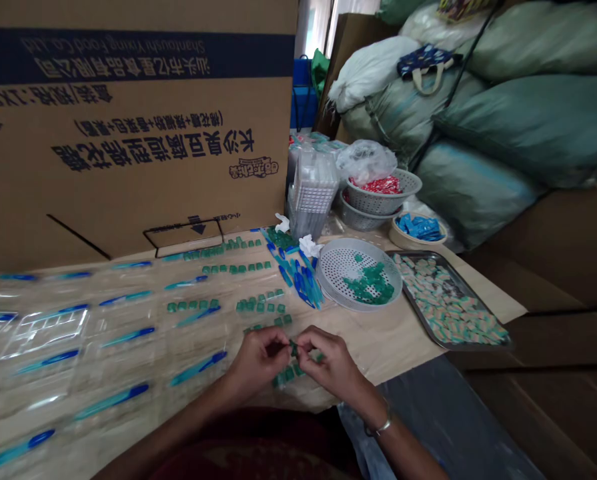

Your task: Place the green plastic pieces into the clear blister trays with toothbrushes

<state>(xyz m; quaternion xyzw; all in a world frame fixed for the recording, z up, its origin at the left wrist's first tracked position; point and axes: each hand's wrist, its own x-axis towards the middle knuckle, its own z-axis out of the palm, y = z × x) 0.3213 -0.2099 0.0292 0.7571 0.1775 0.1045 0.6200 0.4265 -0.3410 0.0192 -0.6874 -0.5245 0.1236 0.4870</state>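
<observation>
Head view shows the left hand [258,358] and right hand [329,357] pinching a small green piece [293,347] between their fingers [308,339] over the desk [378,337], near green cubes [271,307], with a grey basket [345,257] beyond and a metal tray [471,346] rightward.

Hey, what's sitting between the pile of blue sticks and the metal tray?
A round grey strainer with green pieces in it, as the head view shows.

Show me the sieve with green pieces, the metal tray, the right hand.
Sieve [337,265], head view, bare perforated floor.
Metal tray [473,346], head view, near rim.
Right hand [332,355], head view, back of hand.
</observation>
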